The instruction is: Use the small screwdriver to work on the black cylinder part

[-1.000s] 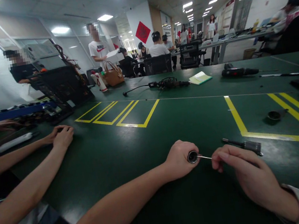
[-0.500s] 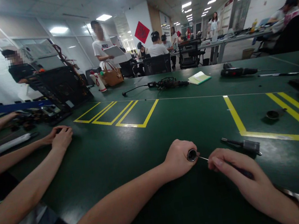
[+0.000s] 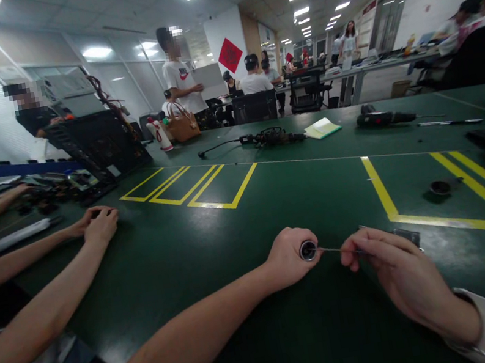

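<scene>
My left hand (image 3: 291, 258) is closed around a dark cylindrical part whose round, metal-rimmed open end (image 3: 307, 250) faces me. Its far end is hidden in the fist. With pinched fingers, my right hand (image 3: 389, 262) grips a thin screwdriver; the bare metal shaft (image 3: 335, 249) reaches into the opening, and the handle is covered by the hand. How deep the tip sits I cannot tell. Just behind my right fingers lies a black cylindrical motor-like part (image 3: 407, 235), partly hidden.
On the green table (image 3: 181, 260), a small dark cup-shaped part (image 3: 439, 188) lies within yellow tape lines. Farther back are a cabled tool (image 3: 272, 136), a notepad (image 3: 323, 128) and a power drill (image 3: 385, 117). At left, a co-worker's hands (image 3: 100, 221) rest on the table.
My right hand has turned and lifted slightly, and the screwdriver shaft now crosses into the part's opening. It now covers more of the black cylindrical part. The left hand barely shifts left.
</scene>
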A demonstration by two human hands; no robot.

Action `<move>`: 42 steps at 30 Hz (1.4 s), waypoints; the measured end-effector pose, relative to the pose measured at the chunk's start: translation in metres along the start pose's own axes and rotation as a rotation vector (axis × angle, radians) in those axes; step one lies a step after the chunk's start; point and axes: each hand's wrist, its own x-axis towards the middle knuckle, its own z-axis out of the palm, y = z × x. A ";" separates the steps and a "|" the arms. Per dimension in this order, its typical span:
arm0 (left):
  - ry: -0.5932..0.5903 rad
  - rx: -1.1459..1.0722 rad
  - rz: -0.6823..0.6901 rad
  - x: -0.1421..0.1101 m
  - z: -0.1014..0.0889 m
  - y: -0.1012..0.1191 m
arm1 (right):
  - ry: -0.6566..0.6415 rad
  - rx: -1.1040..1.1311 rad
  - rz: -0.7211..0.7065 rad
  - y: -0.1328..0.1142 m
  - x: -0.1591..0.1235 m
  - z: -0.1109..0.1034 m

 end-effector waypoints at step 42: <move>-0.055 0.049 -0.100 0.006 -0.008 -0.005 | -0.029 0.044 0.030 -0.001 0.013 -0.012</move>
